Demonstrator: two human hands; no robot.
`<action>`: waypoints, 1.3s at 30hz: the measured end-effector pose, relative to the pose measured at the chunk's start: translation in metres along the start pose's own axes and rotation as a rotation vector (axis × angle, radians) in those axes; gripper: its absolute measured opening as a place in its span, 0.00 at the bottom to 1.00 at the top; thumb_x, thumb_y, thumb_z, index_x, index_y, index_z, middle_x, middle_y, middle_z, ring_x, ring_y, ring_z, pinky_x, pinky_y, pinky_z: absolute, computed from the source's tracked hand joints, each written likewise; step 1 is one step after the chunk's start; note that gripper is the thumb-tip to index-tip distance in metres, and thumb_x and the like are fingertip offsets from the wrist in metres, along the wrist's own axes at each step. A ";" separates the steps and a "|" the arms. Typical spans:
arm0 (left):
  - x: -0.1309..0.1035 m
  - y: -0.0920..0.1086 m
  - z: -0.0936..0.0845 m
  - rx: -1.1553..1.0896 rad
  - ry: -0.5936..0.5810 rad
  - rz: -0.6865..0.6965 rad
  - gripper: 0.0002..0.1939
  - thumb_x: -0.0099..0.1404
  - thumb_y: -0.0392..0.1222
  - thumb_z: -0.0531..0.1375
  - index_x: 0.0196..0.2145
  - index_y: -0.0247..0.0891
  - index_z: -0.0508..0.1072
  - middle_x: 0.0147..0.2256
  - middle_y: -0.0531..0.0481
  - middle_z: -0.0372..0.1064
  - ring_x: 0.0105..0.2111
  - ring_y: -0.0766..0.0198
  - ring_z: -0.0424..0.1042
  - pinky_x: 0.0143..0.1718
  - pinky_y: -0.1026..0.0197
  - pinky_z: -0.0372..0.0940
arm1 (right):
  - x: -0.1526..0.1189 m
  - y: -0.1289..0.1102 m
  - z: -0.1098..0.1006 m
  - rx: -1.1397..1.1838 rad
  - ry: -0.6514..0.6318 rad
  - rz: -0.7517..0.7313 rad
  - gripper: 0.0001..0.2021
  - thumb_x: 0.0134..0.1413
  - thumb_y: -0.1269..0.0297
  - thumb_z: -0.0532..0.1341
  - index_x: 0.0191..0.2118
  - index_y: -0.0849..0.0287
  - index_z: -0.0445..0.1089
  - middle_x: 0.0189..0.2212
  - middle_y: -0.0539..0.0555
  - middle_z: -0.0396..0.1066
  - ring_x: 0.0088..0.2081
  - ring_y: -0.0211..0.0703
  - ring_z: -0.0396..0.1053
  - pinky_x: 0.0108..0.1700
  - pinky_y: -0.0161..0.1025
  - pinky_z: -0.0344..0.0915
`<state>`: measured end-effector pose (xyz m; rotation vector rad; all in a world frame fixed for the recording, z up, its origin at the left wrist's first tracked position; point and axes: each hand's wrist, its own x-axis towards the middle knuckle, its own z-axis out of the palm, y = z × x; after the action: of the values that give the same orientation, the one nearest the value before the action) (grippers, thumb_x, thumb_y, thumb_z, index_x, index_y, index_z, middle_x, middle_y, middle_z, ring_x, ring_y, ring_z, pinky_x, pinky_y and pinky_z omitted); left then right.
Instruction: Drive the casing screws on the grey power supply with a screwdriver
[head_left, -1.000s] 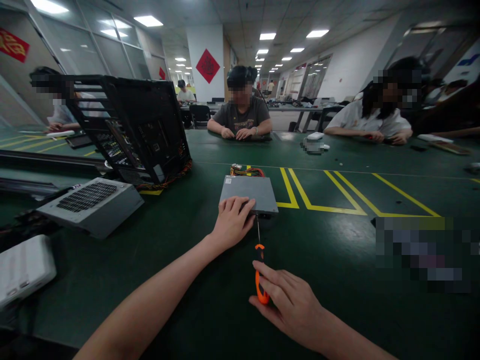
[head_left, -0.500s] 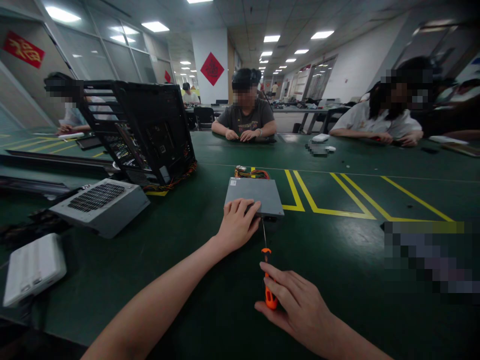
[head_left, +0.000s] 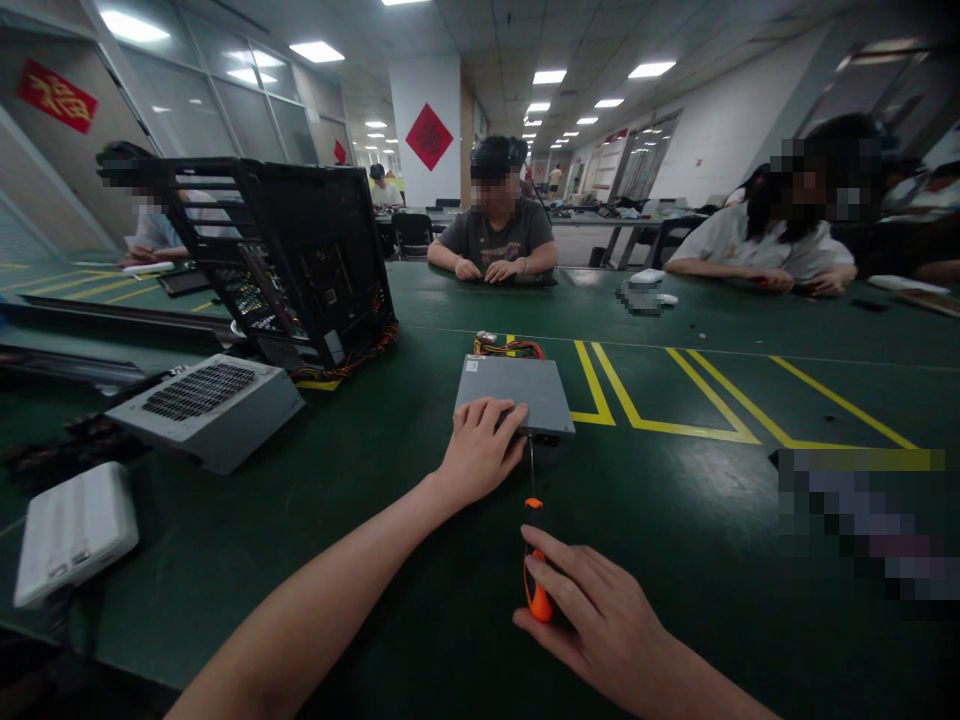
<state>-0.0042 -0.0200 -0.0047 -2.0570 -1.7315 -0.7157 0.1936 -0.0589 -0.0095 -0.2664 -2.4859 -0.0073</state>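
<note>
A grey computer power supply (head_left: 517,385) lies flat on the green table ahead of me, its bundle of coloured wires (head_left: 510,347) at the far side. My left hand (head_left: 484,450) grips its near left edge, fingers on the top face and thumb by the near side. Between the thumb and fingers of my right hand (head_left: 592,610) is the handle of an orange and black screwdriver (head_left: 538,590). The thin shaft points away from me to the near face of the power supply, close to my left fingers. Where its tip meets that face is hard to make out.
Another power supply (head_left: 217,410) with a vented face sits at the left, near an open black computer case (head_left: 300,260). A white box-shaped device (head_left: 75,535) lies at the near left. Yellow tape lines (head_left: 690,430) mark the table. Other people sit across it.
The screwdriver handle has turned a little in my right fingers. My left hand stays on the power supply. The whole view has shifted slightly.
</note>
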 end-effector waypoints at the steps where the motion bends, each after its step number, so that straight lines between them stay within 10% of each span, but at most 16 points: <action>1: 0.000 0.000 0.000 0.000 0.002 0.001 0.18 0.62 0.43 0.51 0.50 0.41 0.60 0.47 0.46 0.60 0.47 0.55 0.56 0.46 0.52 0.51 | -0.001 0.000 0.001 0.008 -0.012 0.002 0.13 0.54 0.63 0.55 0.41 0.66 0.64 0.43 0.67 0.69 0.38 0.44 0.70 0.36 0.38 0.70; 9: 0.000 -0.001 0.000 -0.002 0.008 0.008 0.19 0.61 0.43 0.53 0.50 0.40 0.61 0.47 0.46 0.60 0.47 0.55 0.56 0.46 0.53 0.51 | -0.001 -0.001 -0.004 -0.021 -0.155 0.000 0.19 0.52 0.65 0.55 0.51 0.62 0.60 0.47 0.67 0.65 0.39 0.47 0.70 0.36 0.41 0.69; 16: 0.000 -0.001 0.001 -0.006 0.010 0.005 0.19 0.61 0.42 0.53 0.50 0.41 0.61 0.48 0.45 0.60 0.48 0.55 0.55 0.46 0.52 0.50 | -0.003 0.002 -0.002 0.050 0.024 0.024 0.15 0.49 0.63 0.59 0.41 0.63 0.59 0.43 0.67 0.67 0.36 0.46 0.70 0.35 0.40 0.69; 24: 0.000 0.000 0.000 0.004 -0.001 0.005 0.18 0.62 0.43 0.52 0.50 0.40 0.61 0.48 0.45 0.60 0.48 0.54 0.55 0.45 0.52 0.50 | -0.006 -0.014 0.010 0.517 -0.031 0.713 0.20 0.45 0.66 0.61 0.42 0.55 0.52 0.48 0.63 0.55 0.42 0.47 0.67 0.41 0.46 0.67; 29: 0.000 0.000 0.000 0.003 0.002 0.006 0.18 0.62 0.43 0.51 0.50 0.40 0.61 0.48 0.45 0.60 0.48 0.54 0.56 0.45 0.52 0.51 | 0.005 -0.015 0.009 1.021 -0.138 1.117 0.21 0.46 0.64 0.60 0.44 0.54 0.49 0.36 0.53 0.67 0.39 0.45 0.69 0.45 0.47 0.63; 39: 0.000 0.001 0.001 0.003 0.009 0.005 0.18 0.62 0.43 0.51 0.50 0.40 0.62 0.48 0.45 0.60 0.48 0.54 0.55 0.46 0.52 0.50 | 0.005 0.001 0.019 1.596 0.161 1.395 0.08 0.45 0.66 0.61 0.33 0.58 0.61 0.28 0.49 0.67 0.29 0.36 0.66 0.31 0.35 0.61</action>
<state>-0.0036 -0.0202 -0.0055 -2.0517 -1.7215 -0.7191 0.1785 -0.0557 -0.0215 -1.0254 -1.0218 2.1187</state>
